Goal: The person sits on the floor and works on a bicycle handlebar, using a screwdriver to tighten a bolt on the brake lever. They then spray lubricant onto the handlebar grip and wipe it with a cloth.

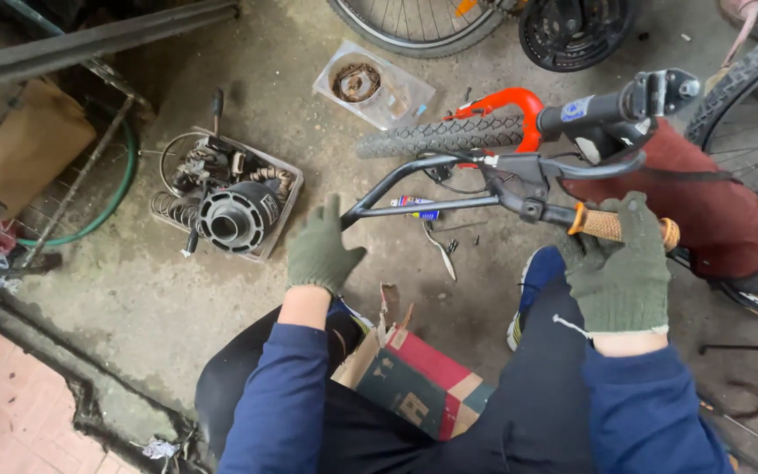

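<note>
A person in dark trousers and blue sleeves sits low over a concrete floor [221, 290], both hands in green knit gloves. The right hand [623, 263] is wrapped around the tan grip [611, 226] at the end of a black handlebar [449, 207], fingers closed tight on it, thumb side toward the bar's middle. The bar runs across in front of the person, with a brake lever [572, 167] curving just above it. Behind the bar lies a small knobby tyre [445, 136] with an orange fork [519, 110] arching over its end, and a dark red cloth [704, 202] sits to the right.

The left hand [319, 250] is held flat in the air with fingers spread apart, holding nothing, just beside the bar's bent left end and not touching it.

Between the knees stands a torn cardboard box [418, 377], red and green. To the left on the floor is a shallow tray [287, 215] of metal parts: springs, a wire ring and a black ribbed cylinder [239, 215]. Farther back lies a clear plastic bag [375, 86] with a rusty chain coiled inside. A blue shoe [537, 276] shows under the bar. Other bicycle wheels edge the top and right of the view.
</note>
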